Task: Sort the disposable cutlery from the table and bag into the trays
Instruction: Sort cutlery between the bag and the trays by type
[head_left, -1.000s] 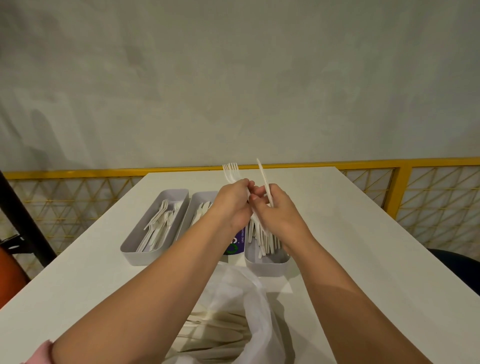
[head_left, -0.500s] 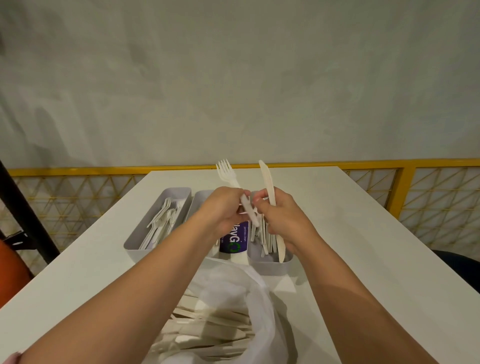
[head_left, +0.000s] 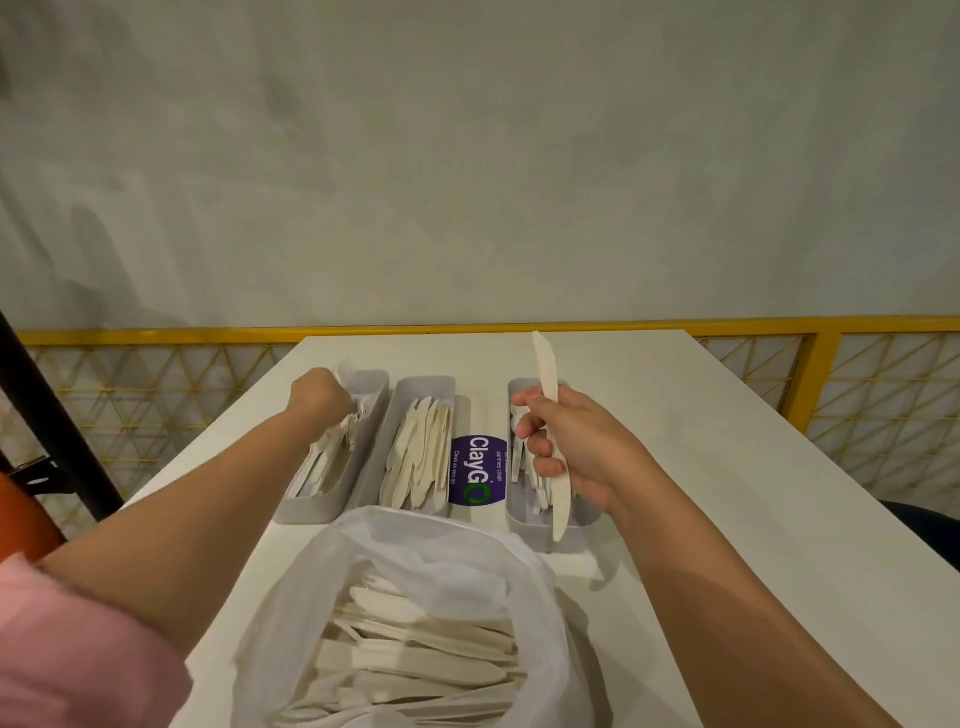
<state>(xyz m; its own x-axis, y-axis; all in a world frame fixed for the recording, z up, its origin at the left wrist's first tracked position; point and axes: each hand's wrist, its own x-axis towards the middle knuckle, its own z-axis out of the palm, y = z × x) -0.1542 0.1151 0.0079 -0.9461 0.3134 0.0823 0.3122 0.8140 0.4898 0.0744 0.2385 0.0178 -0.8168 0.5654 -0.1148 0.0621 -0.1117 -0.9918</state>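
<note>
Three grey trays stand side by side on the white table: the left tray (head_left: 332, 512) with forks, the middle tray (head_left: 423, 385) with flat cream pieces, the right tray (head_left: 540, 526) with more white cutlery. My left hand (head_left: 317, 397) is curled over the far end of the left tray, gripping a white fork (head_left: 344, 373) whose tip just shows. Over the right tray, my right hand (head_left: 582, 452) grips a cream knife (head_left: 546, 371) upright. An open clear plastic bag (head_left: 415, 540) full of loose cutlery (head_left: 415, 654) sits nearest me.
A purple ClayGo sticker (head_left: 477, 470) lies on the table between the middle and right trays. A yellow mesh railing (head_left: 831, 395) runs behind and beside the table (head_left: 727, 467), with a grey wall beyond. A black post (head_left: 57, 431) leans at the left.
My hands have separated. The left hand carried the fork left and down to the left tray. The right hand kept the knife and shifted right over the right tray.
</note>
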